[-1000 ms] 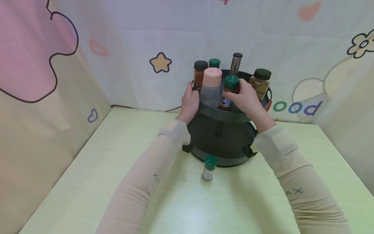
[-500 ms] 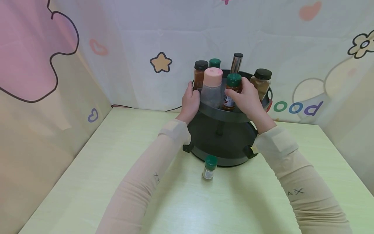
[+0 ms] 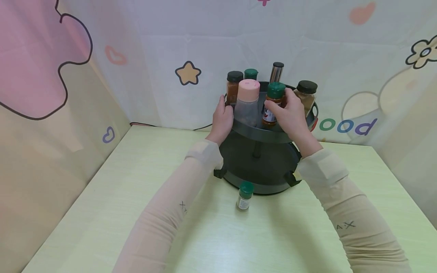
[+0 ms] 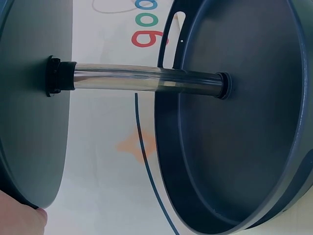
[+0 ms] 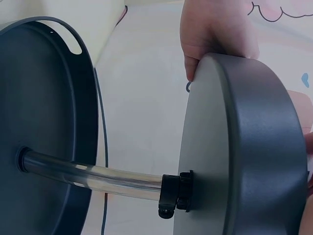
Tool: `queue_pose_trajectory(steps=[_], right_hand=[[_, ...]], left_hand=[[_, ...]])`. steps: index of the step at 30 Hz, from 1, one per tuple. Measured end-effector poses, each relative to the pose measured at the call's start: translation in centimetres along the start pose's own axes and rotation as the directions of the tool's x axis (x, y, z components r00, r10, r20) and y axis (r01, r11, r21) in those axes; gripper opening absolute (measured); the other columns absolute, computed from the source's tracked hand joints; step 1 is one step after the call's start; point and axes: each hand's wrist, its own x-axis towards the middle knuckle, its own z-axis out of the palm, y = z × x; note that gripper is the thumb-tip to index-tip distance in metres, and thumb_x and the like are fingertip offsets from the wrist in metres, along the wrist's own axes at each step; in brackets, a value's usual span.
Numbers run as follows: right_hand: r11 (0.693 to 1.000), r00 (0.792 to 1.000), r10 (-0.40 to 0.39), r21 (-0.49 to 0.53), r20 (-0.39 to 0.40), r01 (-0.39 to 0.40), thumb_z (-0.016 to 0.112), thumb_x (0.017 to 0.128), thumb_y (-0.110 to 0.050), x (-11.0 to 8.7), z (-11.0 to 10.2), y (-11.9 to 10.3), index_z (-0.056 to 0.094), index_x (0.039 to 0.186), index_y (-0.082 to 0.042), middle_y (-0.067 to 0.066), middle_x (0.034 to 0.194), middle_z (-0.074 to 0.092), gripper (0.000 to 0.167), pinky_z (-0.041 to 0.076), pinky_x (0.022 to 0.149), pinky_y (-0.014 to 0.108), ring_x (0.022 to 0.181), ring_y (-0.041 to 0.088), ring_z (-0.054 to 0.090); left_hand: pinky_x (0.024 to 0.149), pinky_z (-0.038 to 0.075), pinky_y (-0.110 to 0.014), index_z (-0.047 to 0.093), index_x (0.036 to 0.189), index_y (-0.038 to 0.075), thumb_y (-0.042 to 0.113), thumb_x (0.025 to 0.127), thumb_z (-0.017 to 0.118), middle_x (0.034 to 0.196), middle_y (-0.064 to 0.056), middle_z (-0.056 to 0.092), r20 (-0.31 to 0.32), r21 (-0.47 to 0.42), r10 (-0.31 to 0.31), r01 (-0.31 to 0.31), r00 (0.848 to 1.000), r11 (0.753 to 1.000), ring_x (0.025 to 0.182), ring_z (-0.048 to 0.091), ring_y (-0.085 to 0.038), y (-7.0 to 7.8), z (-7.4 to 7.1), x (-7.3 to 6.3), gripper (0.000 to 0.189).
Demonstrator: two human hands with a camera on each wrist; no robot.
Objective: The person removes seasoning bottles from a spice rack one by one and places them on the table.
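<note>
A two-tier dark grey turntable rack stands at the table's back. My left hand grips the left side of its upper tray; in the right wrist view that same hand has fingers curled over the tray edge. With thumb and fingers my right hand pinches a green-capped spice jar with red contents and a label, over the upper tray's front right. Just left of it stands a clear bottle with a pink cap. A smaller green-capped jar stands on the table before the rack.
The upper tray also bears a black-lidded jar at left, another green-capped jar behind, and a wider black-lidded jar at right. A metal post rises behind. The lower tray sits beneath, joined by a pole.
My right hand has shifted the red spice jar slightly back and to the right on the upper tray, away from the pink-capped bottle. The left hand stays in place.
</note>
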Motion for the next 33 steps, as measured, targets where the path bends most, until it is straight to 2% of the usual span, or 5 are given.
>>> queue_pose_trajectory(steps=[14,23,33], right_hand=[[0.997,0.995,-0.05,0.058,-0.088,0.055,0.053,0.085,-0.032,-0.47,0.04,0.06,0.038,0.128,-0.011,0.011,0.116,0.051,0.05,0.044,0.085,0.034,0.091,0.017,0.044],[0.992,0.991,-0.049,0.106,-0.125,0.062,0.054,0.084,-0.035,-0.62,0.08,0.14,0.039,0.129,-0.014,0.009,0.118,0.051,0.052,0.043,0.089,0.036,0.092,0.016,0.045],[0.987,0.984,-0.075,0.128,-0.159,0.096,0.055,0.084,-0.033,-0.99,-0.03,-0.02,0.042,0.126,-0.013,0.007,0.115,0.053,0.048,0.043,0.084,0.033,0.088,0.013,0.044]], left_hand=[[0.111,0.016,-0.031,0.004,0.143,0.013,0.02,0.093,0.022,0.15,0.001,0.01,0.001,-0.017,-0.019,0.019,1.0,1.0,0.137,0.011,-0.012,0.04,-0.07,0.06,0.053],[0.111,0.014,-0.031,0.004,0.143,0.013,0.02,0.094,0.022,0.15,0.001,0.008,0.002,-0.018,-0.024,0.024,1.0,1.0,0.137,0.009,-0.011,-0.03,-0.06,0.13,0.053],[0.111,0.015,-0.032,0.005,0.143,0.013,0.02,0.093,0.022,0.15,0.001,0.009,0.002,-0.014,-0.018,0.018,1.0,1.0,0.137,0.01,-0.012,-0.13,-0.03,0.09,0.053]])
